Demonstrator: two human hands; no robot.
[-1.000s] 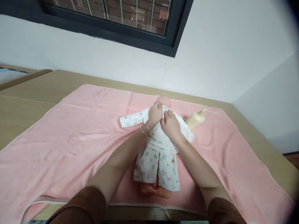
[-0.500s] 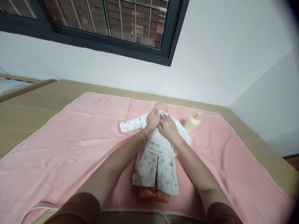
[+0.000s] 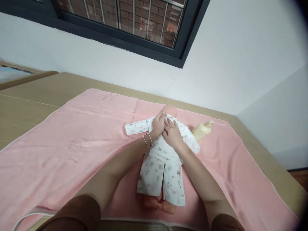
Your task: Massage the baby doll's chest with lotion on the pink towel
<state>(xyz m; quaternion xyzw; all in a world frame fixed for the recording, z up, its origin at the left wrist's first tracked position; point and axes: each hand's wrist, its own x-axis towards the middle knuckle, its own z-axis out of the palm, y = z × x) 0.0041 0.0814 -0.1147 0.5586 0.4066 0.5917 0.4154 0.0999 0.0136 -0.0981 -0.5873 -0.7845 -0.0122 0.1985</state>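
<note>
A baby doll [image 3: 171, 110] lies on its back on a pink blanket [image 3: 79, 144], dressed in a white printed top [image 3: 166, 146] and matching trousers [image 3: 160, 178]. My left hand [image 3: 158, 125], with two bangles at the wrist, and my right hand [image 3: 171, 134] meet at the doll's chest just below its neck. Both have their fingers curled and pinched on the front of the top. The doll's face is mostly hidden behind my hands. Its bare feet [image 3: 160, 205] stick out near the blanket's front edge.
A cream feeding bottle [image 3: 202, 129] lies on the blanket just right of the doll. The blanket covers a wooden table [image 3: 29, 106] that meets a white wall with a dark-framed window [image 3: 134, 25]. A second wooden surface shows at the far left.
My hands have drawn closer together at the doll's collar, and my right fingers have curled onto the fabric. The view has shifted slightly; the doll and bottle lie as before.
</note>
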